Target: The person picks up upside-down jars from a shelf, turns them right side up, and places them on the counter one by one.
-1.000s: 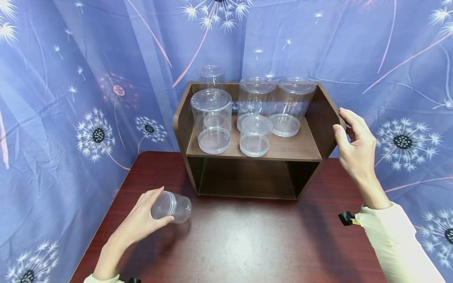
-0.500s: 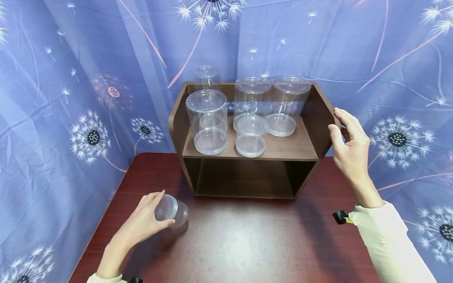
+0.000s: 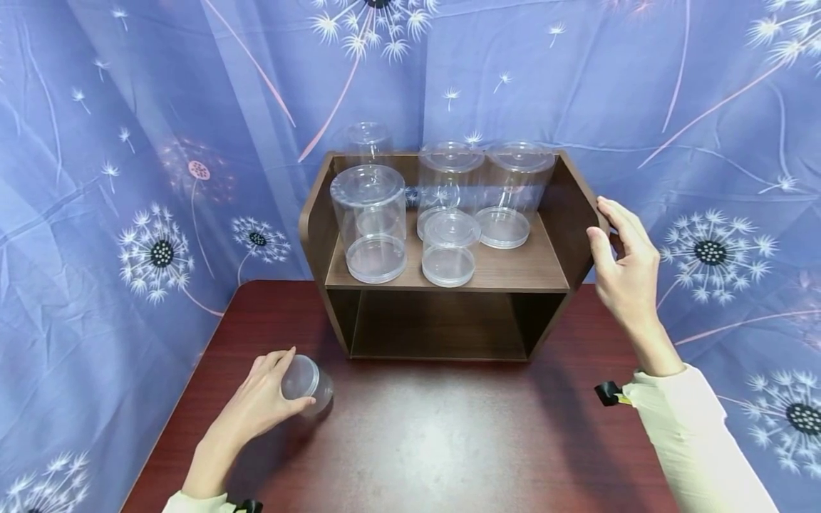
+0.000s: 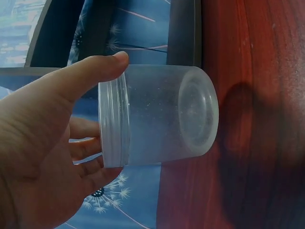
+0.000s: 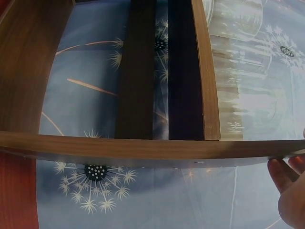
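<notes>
My left hand (image 3: 259, 399) holds a small clear plastic jar (image 3: 311, 385) by its lid end, low over the left of the table. In the left wrist view the lid (image 4: 113, 125) lies between thumb and fingers, and the jar's base (image 4: 198, 112) faces the tabletop; I cannot tell if it touches. My right hand (image 3: 628, 271) grips the front edge of the right side panel (image 3: 567, 214) of a brown wooden shelf, thumb on one side and fingertips on the other. In the right wrist view only part of that hand (image 5: 293, 200) shows.
Several clear lidded jars stand on the upper board: a tall front-left jar (image 3: 368, 221), a short jar (image 3: 449, 256) and others behind. Below is an open compartment (image 3: 436, 324). A patterned blue curtain (image 3: 256, 142) hangs behind the reddish-brown table (image 3: 410, 442).
The jar in my left hand has tipped from lying sideways to nearly upright, base down. My right hand stays on the panel. The whole head view has shifted slightly.
</notes>
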Demonstrator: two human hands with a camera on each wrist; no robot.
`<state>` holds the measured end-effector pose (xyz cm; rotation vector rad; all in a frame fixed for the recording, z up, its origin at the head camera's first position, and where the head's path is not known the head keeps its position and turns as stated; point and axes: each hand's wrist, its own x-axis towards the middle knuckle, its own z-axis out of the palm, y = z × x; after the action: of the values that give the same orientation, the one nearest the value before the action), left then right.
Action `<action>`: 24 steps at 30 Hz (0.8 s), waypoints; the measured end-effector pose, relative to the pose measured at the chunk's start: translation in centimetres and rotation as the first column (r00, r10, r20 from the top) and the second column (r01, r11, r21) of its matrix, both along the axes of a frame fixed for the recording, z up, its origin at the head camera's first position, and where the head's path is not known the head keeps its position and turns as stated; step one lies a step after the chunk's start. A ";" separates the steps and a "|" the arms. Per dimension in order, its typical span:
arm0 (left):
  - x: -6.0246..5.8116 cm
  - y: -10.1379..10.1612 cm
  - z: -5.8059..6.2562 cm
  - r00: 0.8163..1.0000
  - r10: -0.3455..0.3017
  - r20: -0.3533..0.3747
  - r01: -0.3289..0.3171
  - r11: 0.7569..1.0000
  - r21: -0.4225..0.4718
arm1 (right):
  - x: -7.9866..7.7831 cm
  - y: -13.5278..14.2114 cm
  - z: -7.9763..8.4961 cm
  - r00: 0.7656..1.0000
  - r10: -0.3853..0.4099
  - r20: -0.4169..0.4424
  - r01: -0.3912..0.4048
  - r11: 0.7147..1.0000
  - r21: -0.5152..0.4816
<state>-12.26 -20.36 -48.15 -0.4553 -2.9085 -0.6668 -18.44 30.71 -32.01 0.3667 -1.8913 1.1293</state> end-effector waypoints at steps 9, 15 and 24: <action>-0.9 -0.1 -1.4 1.000 0.000 -0.002 0.000 1.000 -0.005 | 0.1 -0.1 0.0 1.000 0.001 -0.003 -0.001 1.000 0.014; -1.4 0.0 -2.2 1.000 0.002 -0.019 -0.002 1.000 -0.013 | 0.0 -0.1 0.0 1.000 0.004 -0.004 -0.004 1.000 0.012; -2.1 0.0 -3.5 1.000 0.006 -0.010 -0.006 1.000 -0.023 | -0.1 0.1 -0.1 1.000 -0.005 -0.015 0.005 1.000 0.020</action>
<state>-14.32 -20.34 -51.60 -0.4513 -2.9096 -0.6292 -18.55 30.80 -32.08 0.3800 -1.8906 1.1025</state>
